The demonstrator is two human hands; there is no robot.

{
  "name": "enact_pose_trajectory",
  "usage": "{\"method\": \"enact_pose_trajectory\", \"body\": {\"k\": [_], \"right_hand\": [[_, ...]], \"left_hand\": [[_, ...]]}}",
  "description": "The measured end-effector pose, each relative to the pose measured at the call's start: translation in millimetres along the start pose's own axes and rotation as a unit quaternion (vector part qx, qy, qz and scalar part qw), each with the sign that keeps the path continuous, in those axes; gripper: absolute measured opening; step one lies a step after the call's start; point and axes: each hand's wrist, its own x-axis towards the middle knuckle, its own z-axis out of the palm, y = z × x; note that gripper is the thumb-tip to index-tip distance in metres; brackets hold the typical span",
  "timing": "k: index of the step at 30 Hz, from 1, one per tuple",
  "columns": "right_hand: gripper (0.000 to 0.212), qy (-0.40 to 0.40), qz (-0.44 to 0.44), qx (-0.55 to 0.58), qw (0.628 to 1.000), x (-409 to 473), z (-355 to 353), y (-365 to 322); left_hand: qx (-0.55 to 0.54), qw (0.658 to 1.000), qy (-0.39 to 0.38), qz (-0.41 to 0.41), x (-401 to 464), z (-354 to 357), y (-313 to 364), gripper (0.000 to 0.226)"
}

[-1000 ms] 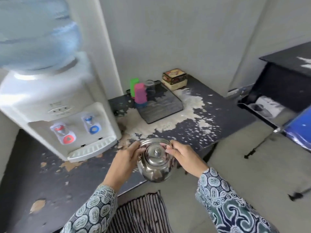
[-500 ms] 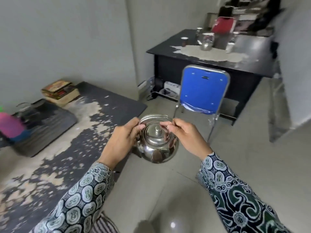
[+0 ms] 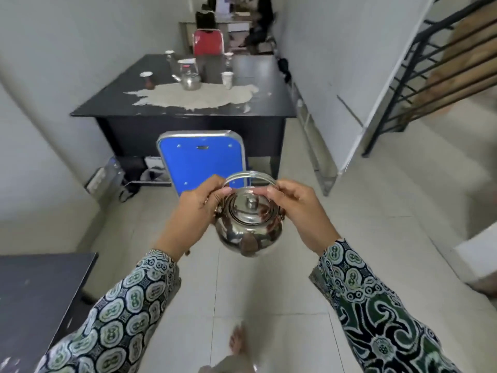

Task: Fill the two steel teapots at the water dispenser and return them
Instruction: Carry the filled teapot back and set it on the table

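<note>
The left hand [image 3: 199, 208] and right hand [image 3: 295, 205] each pinch the teapot [image 3: 248, 227] by its rim, lid on, above the floor; the second teapot [image 3: 190, 79] stands on the far table [image 3: 263, 103]; I judge this one on its way back.

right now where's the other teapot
In the head view, the other teapot stands on the black desk ahead, beyond the blue chair, between two cups.

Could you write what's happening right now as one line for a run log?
phase: carrying | held: steel teapot, lid on | left hand and right hand: gripping its sides | ahead: blue chair, black desk, second teapot
</note>
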Motion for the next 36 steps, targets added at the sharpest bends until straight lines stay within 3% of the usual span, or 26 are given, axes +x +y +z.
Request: {"method": "enact_pose_trajectory", "body": {"k": [16,25,36], "right_hand": [[0.015,0.122,0.001,0.024,0.992,217,-48,25],[0.01,0.088,0.02,0.016,0.996,334,-122,53],[0.017,0.005,0.045,0.065,0.997,532,-273,83]], "left_hand": [[-0.154,0.982,-0.111,0.003,255,29,-58,0.013],[-0.176,0.976,-0.128,0.005,376,84,-79,0.017],[-0.17,0.98,-0.104,-0.011,588,188,-80,0.014]]}}
